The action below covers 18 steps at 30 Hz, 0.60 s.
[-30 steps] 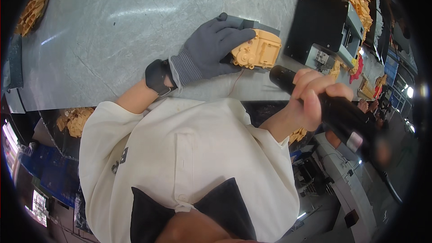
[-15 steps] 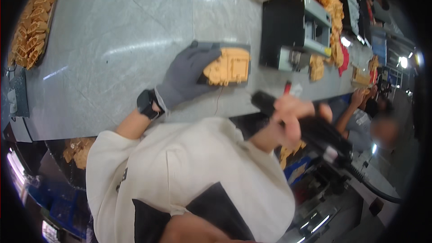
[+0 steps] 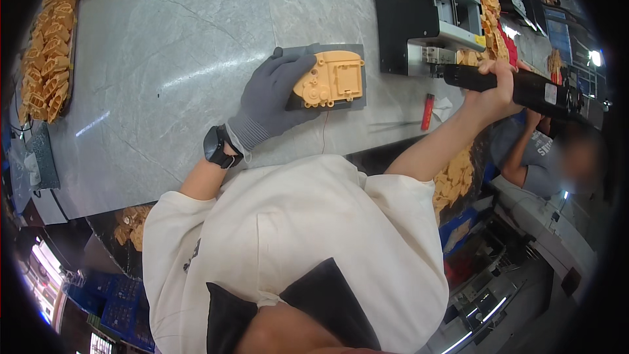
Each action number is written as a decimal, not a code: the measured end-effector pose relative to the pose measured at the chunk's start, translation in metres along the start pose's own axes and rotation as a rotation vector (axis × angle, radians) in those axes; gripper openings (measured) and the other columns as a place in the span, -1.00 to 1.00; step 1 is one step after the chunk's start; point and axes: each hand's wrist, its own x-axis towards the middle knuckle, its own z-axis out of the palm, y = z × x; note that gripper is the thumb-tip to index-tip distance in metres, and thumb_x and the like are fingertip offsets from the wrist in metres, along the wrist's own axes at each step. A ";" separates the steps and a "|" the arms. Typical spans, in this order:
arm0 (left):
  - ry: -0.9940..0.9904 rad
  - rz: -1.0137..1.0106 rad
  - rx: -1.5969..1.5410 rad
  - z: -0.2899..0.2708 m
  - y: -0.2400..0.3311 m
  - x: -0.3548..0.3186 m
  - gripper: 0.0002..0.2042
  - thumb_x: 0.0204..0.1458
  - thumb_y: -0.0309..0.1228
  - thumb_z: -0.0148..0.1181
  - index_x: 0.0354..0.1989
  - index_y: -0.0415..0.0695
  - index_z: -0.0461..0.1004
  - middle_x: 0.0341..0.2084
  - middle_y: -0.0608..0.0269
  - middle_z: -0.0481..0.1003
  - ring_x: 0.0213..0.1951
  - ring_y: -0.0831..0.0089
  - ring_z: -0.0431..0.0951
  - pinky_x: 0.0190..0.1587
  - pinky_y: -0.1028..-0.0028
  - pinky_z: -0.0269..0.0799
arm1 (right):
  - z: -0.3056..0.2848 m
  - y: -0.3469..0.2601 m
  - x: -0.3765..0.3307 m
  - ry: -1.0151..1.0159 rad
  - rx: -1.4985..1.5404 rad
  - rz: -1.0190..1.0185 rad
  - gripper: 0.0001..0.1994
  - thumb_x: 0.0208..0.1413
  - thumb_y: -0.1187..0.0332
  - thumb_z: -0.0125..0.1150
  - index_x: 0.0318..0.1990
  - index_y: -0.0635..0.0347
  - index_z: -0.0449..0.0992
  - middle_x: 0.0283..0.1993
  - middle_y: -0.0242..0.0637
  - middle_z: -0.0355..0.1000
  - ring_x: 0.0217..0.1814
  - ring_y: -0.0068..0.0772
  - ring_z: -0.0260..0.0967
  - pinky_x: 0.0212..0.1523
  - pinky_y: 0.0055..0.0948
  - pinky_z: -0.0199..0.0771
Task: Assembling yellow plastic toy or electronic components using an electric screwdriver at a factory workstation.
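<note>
My left hand (image 3: 268, 95), in a grey glove, is closed around the left end of an orange-yellow plastic housing (image 3: 344, 82). The housing lies flat on a dark grey block (image 3: 362, 102), its molded recesses facing up; a thin red wire (image 3: 325, 128) trails off the block's near side. Out to the right, my bare right hand (image 3: 495, 95) grips a black electric screwdriver (image 3: 534, 90). The screwdriver lies roughly level, its narrower end close to the front of a black and grey box-shaped machine (image 3: 409, 19). Its bit cannot be made out.
Orange-yellow plastic parts (image 3: 49, 59) are piled along the left edge, with more (image 3: 488, 0) behind the machine. A small red object (image 3: 428, 113) lies on the grey tabletop (image 3: 196, 39) near the front edge. Another person (image 3: 531, 151) sits at the far right.
My right hand has swung the screwdriver up and rightward, from beside my body to the machine's front. My left hand stays on the housing. The view has shifted slightly.
</note>
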 end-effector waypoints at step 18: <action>0.007 0.038 -0.028 0.006 -0.007 0.003 -0.29 -0.37 -0.31 0.33 0.08 -0.09 0.18 -0.09 0.10 0.35 -0.04 0.14 0.33 0.12 0.17 0.15 | 0.039 -0.050 -0.092 -0.969 0.561 0.112 -0.52 -0.12 0.62 0.06 -0.02 0.14 0.06 -0.52 -0.22 0.28 -0.58 -0.34 0.27 -0.45 -0.30 0.26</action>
